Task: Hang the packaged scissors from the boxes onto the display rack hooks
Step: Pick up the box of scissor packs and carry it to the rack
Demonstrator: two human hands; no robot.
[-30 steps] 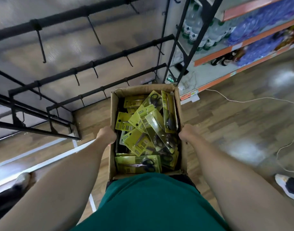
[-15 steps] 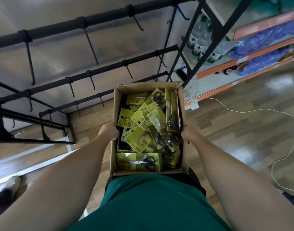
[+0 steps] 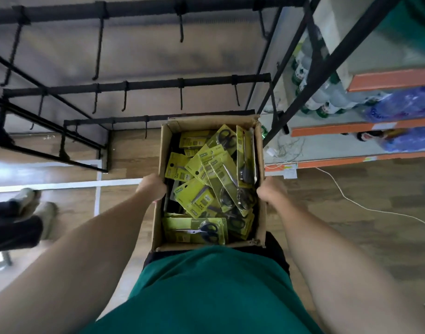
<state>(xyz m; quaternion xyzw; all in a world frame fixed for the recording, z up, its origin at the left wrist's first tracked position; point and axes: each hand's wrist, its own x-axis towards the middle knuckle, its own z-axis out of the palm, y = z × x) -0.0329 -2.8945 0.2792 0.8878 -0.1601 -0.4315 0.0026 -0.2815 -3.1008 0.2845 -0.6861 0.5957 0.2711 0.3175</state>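
Head view. Progress: nothing is hung yet; every visible hook on the display rack is bare, so the whole job is judged outstanding.

Cardboard box: one, carried against the body, just near of the rack's lowest bar. The left hand is curled over the left wall and the right hand over the right wall, each grip clamped on the rim.

Packaged scissors: all loose in the box; roughly a dozen yellow cards can be counted, with more buried. Rack bars: three, about a dozen hooks visible.
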